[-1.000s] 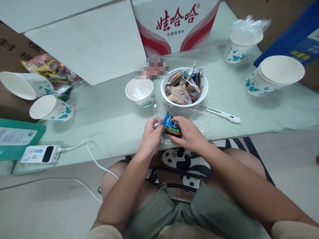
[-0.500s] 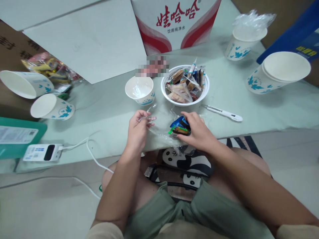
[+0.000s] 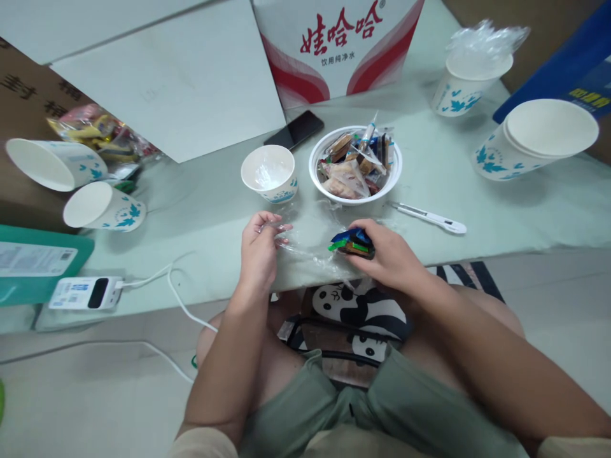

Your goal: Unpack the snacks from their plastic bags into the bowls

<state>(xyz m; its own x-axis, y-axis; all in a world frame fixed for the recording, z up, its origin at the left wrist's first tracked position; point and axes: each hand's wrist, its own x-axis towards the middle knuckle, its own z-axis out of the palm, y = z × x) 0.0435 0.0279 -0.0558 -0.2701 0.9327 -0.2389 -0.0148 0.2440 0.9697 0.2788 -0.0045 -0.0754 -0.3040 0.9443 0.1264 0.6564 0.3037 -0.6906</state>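
My left hand (image 3: 262, 245) pinches the edge of a clear plastic bag (image 3: 310, 254), which stretches toward the right near the table's front edge. My right hand (image 3: 386, 251) is closed round a few small wrapped snacks (image 3: 354, 243), with blue, green and brown wrapping showing. Parts of the bag lie below and beside the snacks; whether they are inside it I cannot tell. Just beyond my hands stand a paper cup (image 3: 268, 168) with clear plastic inside and a white bowl (image 3: 312, 166) heaped with wrapped snacks.
A white utility knife (image 3: 429, 218) lies right of the bowl. Behind the cup is a phone (image 3: 296, 130). More paper cups (image 3: 496, 149) stand at right and others (image 3: 126, 213) lean at left. A white power bank (image 3: 86, 293) with a cable (image 3: 184, 305) sits at the left edge.
My right hand has shifted slightly right with the snacks, tilting them so the wrappers lie flatter. My left hand has stayed nearly in place, still pinching the plastic.
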